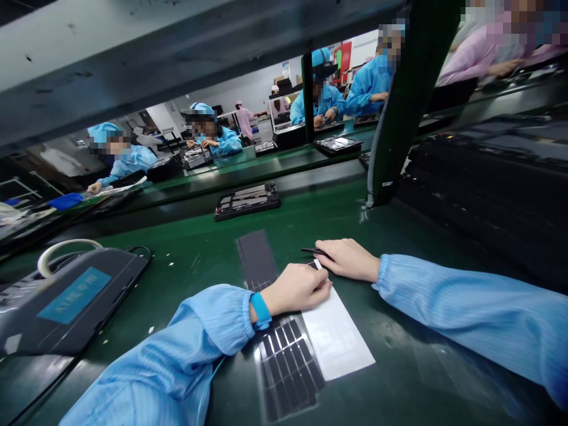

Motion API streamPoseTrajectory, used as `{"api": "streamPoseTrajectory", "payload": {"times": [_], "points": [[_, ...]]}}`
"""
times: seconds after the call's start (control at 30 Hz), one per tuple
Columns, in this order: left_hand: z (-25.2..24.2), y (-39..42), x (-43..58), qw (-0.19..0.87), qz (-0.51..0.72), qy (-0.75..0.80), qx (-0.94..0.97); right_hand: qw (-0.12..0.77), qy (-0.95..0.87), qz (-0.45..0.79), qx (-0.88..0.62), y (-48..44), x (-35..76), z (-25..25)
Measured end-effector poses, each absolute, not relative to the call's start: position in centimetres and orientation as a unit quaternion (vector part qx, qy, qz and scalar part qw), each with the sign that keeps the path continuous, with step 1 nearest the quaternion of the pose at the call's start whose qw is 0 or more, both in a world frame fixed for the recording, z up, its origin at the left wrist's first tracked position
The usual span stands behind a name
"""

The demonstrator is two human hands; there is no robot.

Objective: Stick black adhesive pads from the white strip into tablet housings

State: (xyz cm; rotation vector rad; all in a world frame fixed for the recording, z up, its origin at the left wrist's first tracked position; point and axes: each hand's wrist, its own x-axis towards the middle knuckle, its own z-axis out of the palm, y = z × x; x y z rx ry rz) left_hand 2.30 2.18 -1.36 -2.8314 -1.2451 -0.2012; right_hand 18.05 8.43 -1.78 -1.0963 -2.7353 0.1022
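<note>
My left hand (pixel 297 289), with a blue wrist strap (pixel 261 307), is closed at the upper end of a white sheet (pixel 339 337), its thumb and fingers on the sheet's edge. A dark strip shows at that end, mostly covered by the hand. Just right of it, my right hand (pixel 348 259) is closed around slim black tweezers (pixel 317 252), whose tips point left. Under and beside my left wrist lies a clear sheet of black rectangular stickers (pixel 290 367). Farther off is a dark grey sheet (pixel 256 254), partly hidden by the left hand.
A black device frame (pixel 247 200) lies at the back of the green bench (pixel 186 331). On the left stands a dark grey machine (pixel 75 302) with a pale hose and cable. Stacked black trays (pixel 488 183) and a green post (pixel 399 106) are at right. Several co-workers sit beyond.
</note>
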Motion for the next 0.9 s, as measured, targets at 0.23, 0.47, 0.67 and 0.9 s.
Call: {"api": "streamPoseTrajectory", "payload": {"times": [0.23, 0.47, 0.67, 0.9], "points": [[-1.43, 2.10, 2.23, 0.020, -0.067, -0.401, -0.913, 0.096, -0.923, 0.036, -0.371, 8.40, 18.12, -1.69], [-1.29, 2.09, 2.28, 0.018, -0.062, -0.402, -0.914, 0.092, -0.924, 0.035, -0.369, 8.43, 18.06, -1.62], [-1.19, 2.00, 2.33, 0.017, -0.061, -0.406, -0.912, 0.091, -0.925, 0.034, -0.369, 8.45, 18.08, -1.66], [-1.17, 1.98, 2.34, 0.013, -0.058, -0.408, -0.911, 0.092, -0.924, 0.035, -0.369, 8.43, 18.05, -1.72]]}}
